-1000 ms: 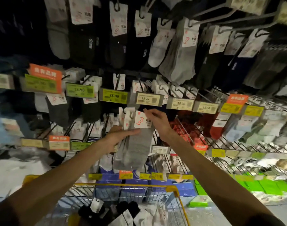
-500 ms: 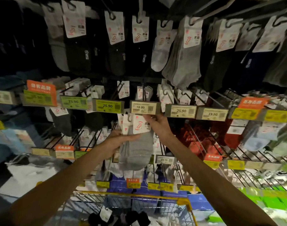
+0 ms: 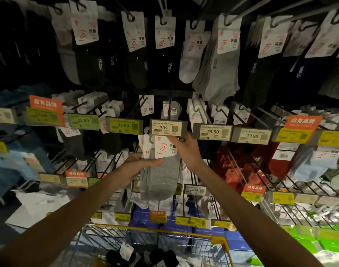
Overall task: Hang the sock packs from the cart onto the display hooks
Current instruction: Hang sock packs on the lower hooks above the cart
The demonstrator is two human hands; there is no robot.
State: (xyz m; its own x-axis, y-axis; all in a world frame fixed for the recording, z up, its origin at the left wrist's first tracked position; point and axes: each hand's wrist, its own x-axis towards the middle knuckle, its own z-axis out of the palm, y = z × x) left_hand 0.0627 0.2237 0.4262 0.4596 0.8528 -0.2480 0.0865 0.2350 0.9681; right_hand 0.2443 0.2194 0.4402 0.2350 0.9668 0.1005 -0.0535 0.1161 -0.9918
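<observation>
In the head view, the left hand (image 3: 139, 166) is gripping a bundle of grey packs (image 3: 161, 182) from the left. Its thumb is lying across the front just below the white cards. The right hand (image 3: 187, 151) is holding the cards' upper right corner, seemingly pinching it, though its fingertips are partly hidden there. The bundle is being held upright in the rack's middle row, its card tops reaching the lower edge of the 19.90 tag (image 3: 168, 127). Dark packs (image 3: 145, 255) are lying in the cart (image 3: 219, 241) below.
</observation>
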